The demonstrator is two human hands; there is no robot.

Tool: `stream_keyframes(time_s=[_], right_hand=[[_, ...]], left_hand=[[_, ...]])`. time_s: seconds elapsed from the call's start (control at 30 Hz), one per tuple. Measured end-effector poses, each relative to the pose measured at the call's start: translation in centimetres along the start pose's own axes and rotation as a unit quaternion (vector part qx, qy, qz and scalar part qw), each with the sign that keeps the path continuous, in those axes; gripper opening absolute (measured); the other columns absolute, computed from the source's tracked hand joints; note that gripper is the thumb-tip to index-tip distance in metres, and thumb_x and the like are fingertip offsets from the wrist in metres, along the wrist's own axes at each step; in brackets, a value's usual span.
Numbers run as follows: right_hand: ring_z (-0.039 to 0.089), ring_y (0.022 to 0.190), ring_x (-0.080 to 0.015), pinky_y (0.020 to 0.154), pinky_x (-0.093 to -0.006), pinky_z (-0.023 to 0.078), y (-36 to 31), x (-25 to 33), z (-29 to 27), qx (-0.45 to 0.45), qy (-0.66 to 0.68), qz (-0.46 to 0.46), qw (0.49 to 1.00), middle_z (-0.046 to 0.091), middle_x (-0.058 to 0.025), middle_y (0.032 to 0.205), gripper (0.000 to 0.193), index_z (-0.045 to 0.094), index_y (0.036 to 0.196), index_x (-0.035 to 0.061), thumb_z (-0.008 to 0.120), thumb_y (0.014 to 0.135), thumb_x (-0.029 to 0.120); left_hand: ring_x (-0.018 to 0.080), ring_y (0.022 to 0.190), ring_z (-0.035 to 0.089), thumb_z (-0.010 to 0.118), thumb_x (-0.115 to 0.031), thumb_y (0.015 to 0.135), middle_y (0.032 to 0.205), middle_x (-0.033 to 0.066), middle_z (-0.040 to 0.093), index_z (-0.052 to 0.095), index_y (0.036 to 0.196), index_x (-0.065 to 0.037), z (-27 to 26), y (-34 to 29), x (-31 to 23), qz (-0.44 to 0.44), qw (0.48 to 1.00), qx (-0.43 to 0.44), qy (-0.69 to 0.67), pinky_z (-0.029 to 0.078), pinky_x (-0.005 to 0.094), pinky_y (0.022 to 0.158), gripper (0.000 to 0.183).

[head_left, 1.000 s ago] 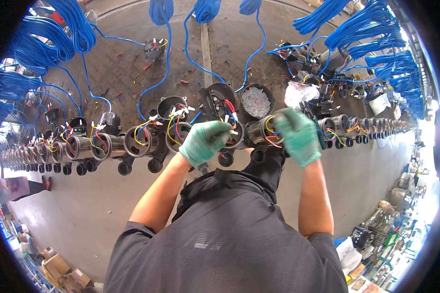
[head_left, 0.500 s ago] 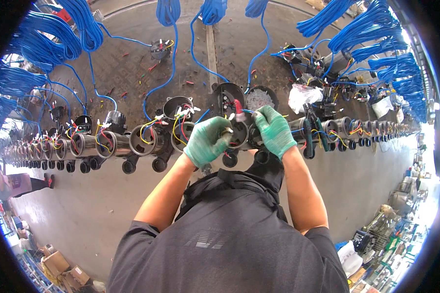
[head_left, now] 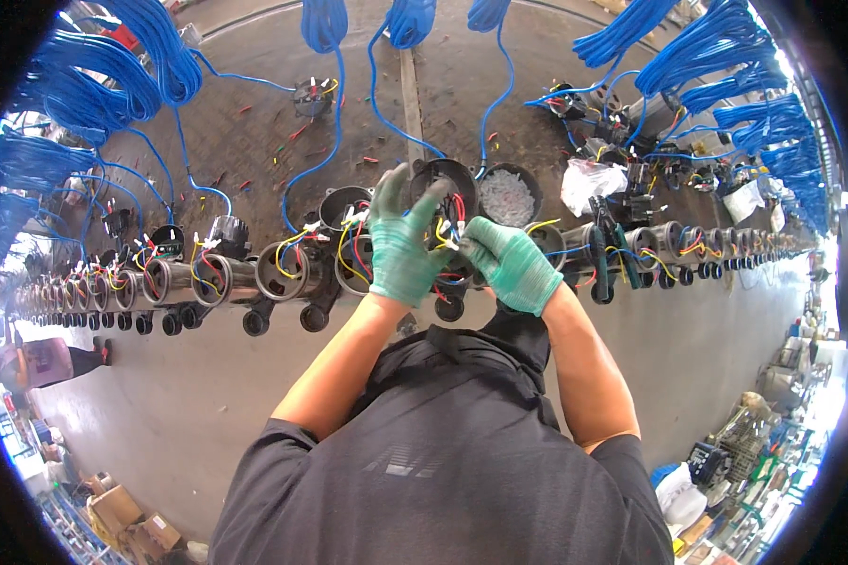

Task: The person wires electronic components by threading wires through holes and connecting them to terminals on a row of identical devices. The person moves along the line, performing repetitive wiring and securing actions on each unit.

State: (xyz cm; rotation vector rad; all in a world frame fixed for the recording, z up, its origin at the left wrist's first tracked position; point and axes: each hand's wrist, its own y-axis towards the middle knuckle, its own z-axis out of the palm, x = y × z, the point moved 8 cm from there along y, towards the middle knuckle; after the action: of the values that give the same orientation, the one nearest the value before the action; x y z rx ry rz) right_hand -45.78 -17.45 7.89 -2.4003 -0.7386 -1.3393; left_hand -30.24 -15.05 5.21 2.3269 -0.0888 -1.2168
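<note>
My left hand (head_left: 403,240), in a green glove, has its fingers spread beside a cluster of wires. My right hand (head_left: 513,266), gloved alike, is closed with its fingertips pinched at the wires (head_left: 459,209), which are red with small white connectors on their ends. Just behind the hands stands a round black housing (head_left: 457,171); the red wires run by its near rim. Below the fingers, a metal motor cylinder in the row is mostly hidden. A black bowl (head_left: 536,195) of small whitish clear pieces (head_left: 505,197) sits right of the housing.
Metal cylinders (head_left: 281,270) with coloured wires line the table's near edge. Green-handled pliers (head_left: 622,247) stand upright to the right, near a white plastic bag (head_left: 591,185). Blue cable coils (head_left: 325,24) hang at the back. Another person (head_left: 52,363) is at the far left.
My left hand has moved up and its fingers have spread. My right hand has come lower and inward to the wires. The red wires, formerly bunched upright, now curve down between the hands.
</note>
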Motion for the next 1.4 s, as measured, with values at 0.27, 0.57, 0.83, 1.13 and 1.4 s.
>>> stream_keyframes(time_s=[0.27,0.57,0.83,1.13,1.4], right_hand=[[0.069,0.089,-0.0469,0.075,-0.0488,0.054,0.8,0.9,-0.6,0.051,-0.05,0.017,0.997,0.07,-0.0259,0.094,0.018,0.066,0.113,0.0036,0.066,0.102,0.018],[0.066,0.076,-0.0428,0.072,-0.047,0.052,0.9,-0.5,-0.4,0.114,-0.092,0.065,0.987,0.066,-0.023,0.083,0.018,0.064,0.107,0.0018,0.067,0.098,0.017],[0.067,0.073,-0.0364,0.071,-0.0448,0.053,1.3,0.6,-0.2,0.109,-0.025,0.024,0.993,0.067,-0.0202,0.081,0.018,0.064,0.104,0.001,0.068,0.094,0.015],[0.067,0.074,-0.0448,0.071,-0.0506,0.052,1.4,1.0,-3.9,-0.01,-0.182,0.041,0.982,0.067,-0.0257,0.079,0.018,0.066,0.094,0.0032,0.068,0.093,0.021],[0.07,0.092,-0.0369,0.078,-0.0458,0.057,-0.2,3.5,-2.4,-0.031,-0.258,-0.093,0.961,0.069,-0.0145,0.103,0.047,0.063,0.13,0.0076,0.08,0.087,0.019]], left_hand=[[0.0526,0.154,0.026,0.077,0.0,0.068,0.161,0.0184,0.043,0.081,0.11,-0.021,0.9,0.2,-0.4,0.113,0.99,0.084,-0.013,0.025,0.0557,0.127,0.047],[0.046,0.137,0.049,0.079,0.005,0.074,0.142,0.0142,0.057,0.069,0.104,-0.013,1.5,0.4,1.0,0.004,0.983,0.11,-0.145,0.028,0.0547,0.125,0.037],[0.0395,0.138,0.051,0.072,-0.001,0.079,0.139,0.0157,0.061,0.077,0.106,-0.015,0.9,0.4,-0.7,0.12,0.986,0.112,-0.031,0.019,0.0555,0.131,0.031],[0.0461,0.147,0.04,0.074,0.005,0.08,0.143,0.0163,0.059,0.075,0.101,-0.014,1.6,0.2,0.4,0.057,0.99,0.11,-0.061,0.024,0.0546,0.128,0.028],[0.0477,0.145,0.042,0.073,0.004,0.081,0.139,0.0174,0.06,0.073,0.101,-0.013,1.4,0.3,0.6,0.056,0.99,0.095,-0.085,0.025,0.056,0.128,0.026]])
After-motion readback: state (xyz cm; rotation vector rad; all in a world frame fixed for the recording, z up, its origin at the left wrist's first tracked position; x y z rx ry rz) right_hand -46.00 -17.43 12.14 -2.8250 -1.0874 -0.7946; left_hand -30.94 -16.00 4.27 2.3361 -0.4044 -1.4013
